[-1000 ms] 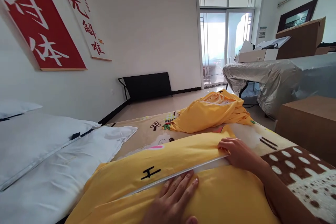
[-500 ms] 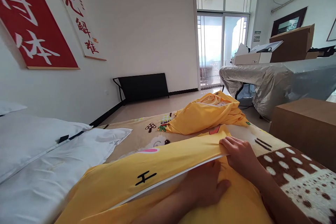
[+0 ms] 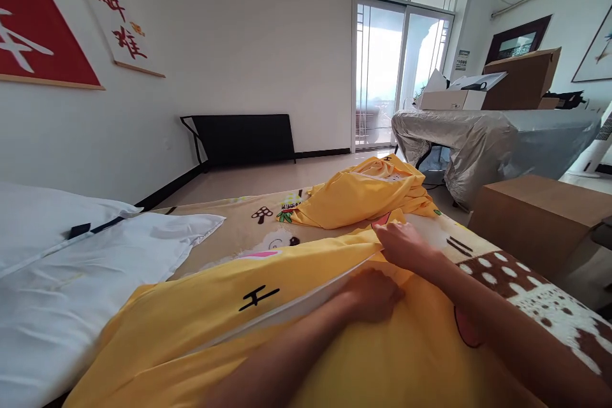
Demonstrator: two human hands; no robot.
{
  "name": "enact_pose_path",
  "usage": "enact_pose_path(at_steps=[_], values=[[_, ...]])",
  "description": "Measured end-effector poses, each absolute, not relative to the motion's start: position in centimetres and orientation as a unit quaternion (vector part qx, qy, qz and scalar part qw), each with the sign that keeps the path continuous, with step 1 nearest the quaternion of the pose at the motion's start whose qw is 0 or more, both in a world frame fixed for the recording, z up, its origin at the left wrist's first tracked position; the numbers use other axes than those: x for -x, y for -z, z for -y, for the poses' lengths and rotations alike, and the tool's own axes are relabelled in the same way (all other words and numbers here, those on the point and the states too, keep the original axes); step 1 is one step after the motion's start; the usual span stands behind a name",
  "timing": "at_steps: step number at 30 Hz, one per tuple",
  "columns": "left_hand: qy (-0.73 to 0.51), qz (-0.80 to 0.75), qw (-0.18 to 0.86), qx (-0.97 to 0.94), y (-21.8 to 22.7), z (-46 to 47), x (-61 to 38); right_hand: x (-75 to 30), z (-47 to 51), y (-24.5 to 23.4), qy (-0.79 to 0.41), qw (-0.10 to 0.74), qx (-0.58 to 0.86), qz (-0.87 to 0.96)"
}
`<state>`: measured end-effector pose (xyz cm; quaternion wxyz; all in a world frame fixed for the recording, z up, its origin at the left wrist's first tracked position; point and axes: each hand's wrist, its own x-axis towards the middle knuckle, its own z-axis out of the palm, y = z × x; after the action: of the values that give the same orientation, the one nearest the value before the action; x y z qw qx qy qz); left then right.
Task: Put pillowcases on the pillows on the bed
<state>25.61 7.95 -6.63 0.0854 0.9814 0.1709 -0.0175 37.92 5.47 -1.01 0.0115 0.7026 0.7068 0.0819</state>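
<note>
A pillow in a yellow pillowcase (image 3: pixel 229 325) lies across the bed in front of me, its white inner pillow (image 3: pixel 306 306) showing at the open edge. My right hand (image 3: pixel 404 247) grips the upper flap of the pillowcase near its far corner. My left hand (image 3: pixel 373 293) lies just below it with curled fingers pressed on the lower yellow fabric at the opening. A second, crumpled yellow pillowcase (image 3: pixel 368 194) sits further off on the patterned bedsheet (image 3: pixel 516 293).
White pillows (image 3: pixel 95 268) lie to my left against the wall. A brown cardboard box (image 3: pixel 535 213) stands at the right by the bed. Beyond are a table under a silver cover (image 3: pixel 482 140) with boxes, a black folded frame (image 3: pixel 243 140) and a glass door (image 3: pixel 396 70).
My left hand slid right along the opening and curled up close to my right hand. My right hand moved a little left with the flap. The view turned right.
</note>
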Motion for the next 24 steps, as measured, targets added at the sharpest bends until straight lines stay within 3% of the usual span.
enact_pose_path(at_steps=[4,7,10,13,16,20,24], values=[[-0.007,-0.187,0.126,-0.974,7.0,-8.4,-25.7,-37.6,-7.2,0.8,-0.063,0.027,-0.703,-0.708],[-0.064,-0.223,0.155,-0.96,7.7,-8.4,-25.6,-37.8,-7.5,1.4,-0.081,-0.01,-0.733,-0.675],[-0.089,-0.28,0.161,-0.942,8.4,-8.5,-26.0,-38.5,-7.4,3.0,-0.065,-0.144,-0.748,-0.644],[-0.081,-0.3,0.147,-0.939,8.8,-8.6,-26.8,-39.7,-7.8,5.0,0.014,-0.307,-0.689,-0.656],[-0.081,-0.289,0.141,-0.944,8.6,-8.6,-27.4,-41.1,-8.2,6.1,0.113,-0.411,-0.614,-0.665],[-0.101,-0.267,0.108,-0.952,8.3,-8.3,-27.4,-42.5,-7.8,6.0,0.202,-0.396,-0.531,-0.722],[-0.145,-0.244,0.062,-0.957,8.5,-8.2,-27.4,-42.5,-6.8,5.6,0.085,-0.359,-0.576,-0.729]])
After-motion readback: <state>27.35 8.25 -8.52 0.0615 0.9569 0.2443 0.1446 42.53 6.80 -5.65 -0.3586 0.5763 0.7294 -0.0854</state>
